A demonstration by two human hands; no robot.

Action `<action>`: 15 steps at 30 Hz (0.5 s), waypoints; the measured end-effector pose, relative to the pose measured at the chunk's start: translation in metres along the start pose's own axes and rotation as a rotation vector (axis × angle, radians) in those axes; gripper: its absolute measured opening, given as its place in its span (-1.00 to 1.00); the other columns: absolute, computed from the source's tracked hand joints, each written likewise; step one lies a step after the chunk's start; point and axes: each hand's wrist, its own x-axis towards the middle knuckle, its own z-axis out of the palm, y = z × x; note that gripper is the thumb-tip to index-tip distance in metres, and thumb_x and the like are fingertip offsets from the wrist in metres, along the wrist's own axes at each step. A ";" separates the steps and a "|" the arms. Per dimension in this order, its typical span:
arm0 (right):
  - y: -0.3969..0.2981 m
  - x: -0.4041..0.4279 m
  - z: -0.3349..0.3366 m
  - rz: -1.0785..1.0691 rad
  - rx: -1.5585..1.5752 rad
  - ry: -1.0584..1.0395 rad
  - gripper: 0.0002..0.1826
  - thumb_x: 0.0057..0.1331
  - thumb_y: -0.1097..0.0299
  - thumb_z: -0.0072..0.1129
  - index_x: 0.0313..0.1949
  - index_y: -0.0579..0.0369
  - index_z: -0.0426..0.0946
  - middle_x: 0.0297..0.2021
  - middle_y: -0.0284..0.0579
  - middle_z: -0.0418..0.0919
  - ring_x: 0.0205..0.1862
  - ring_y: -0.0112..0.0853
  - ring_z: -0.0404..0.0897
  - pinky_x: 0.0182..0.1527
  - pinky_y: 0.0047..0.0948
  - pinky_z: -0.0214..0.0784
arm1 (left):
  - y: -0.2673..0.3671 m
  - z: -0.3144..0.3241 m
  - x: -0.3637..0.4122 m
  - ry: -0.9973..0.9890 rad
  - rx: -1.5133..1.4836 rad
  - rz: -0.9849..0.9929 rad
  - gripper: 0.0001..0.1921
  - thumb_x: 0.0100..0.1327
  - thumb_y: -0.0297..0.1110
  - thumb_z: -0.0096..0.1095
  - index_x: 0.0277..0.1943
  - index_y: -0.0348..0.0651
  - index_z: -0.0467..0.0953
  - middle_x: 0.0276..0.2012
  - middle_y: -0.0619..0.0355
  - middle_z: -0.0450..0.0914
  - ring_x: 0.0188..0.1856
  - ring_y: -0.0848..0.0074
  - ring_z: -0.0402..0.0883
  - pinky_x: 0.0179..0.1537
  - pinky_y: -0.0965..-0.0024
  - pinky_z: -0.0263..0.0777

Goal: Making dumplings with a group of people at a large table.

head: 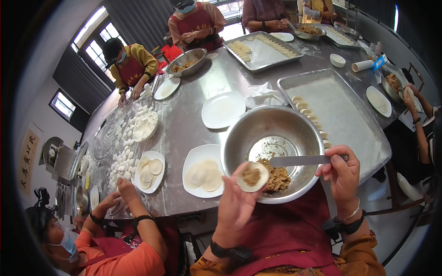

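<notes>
A round dumpling wrapper [240, 178] rests on the fingers of my left hand [237, 203], with a flattened patch of brown filling [251, 176] at its middle. My right hand [345, 169] grips one end of a flat metal spatula [298, 160]. Its blade reaches left over a large steel bowl [238, 141], close above the mound of filling [278, 181] in the bowl's near side. To the bowl's left, a white square plate [193, 155] carries several wrappers [203, 175]. Beyond the bowl's right rim, formed dumplings [307, 112] line the left edge of a metal tray [359, 114].
Another white plate [222, 110] and crumpled white tissue [264, 93] sit behind the bowl. Leftward are dough pieces [122, 165], a flour bowl [145, 126] and a wrapper plate [150, 172]. A co-worker in orange [127, 255] sits close at my left; others work around the steel table [176, 127].
</notes>
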 end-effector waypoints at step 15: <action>0.000 -0.017 -0.022 -0.242 -1.158 -0.562 -0.74 -0.01 0.31 0.33 -0.27 0.05 0.61 -0.38 -0.18 0.49 -0.26 -0.25 0.46 -0.21 -0.34 0.33 | 0.004 0.003 -0.014 -0.034 -0.041 -0.098 -0.21 0.29 0.21 -0.19 0.31 -0.34 -0.02 0.27 -0.12 0.19 0.31 0.16 0.18 0.31 0.05 0.04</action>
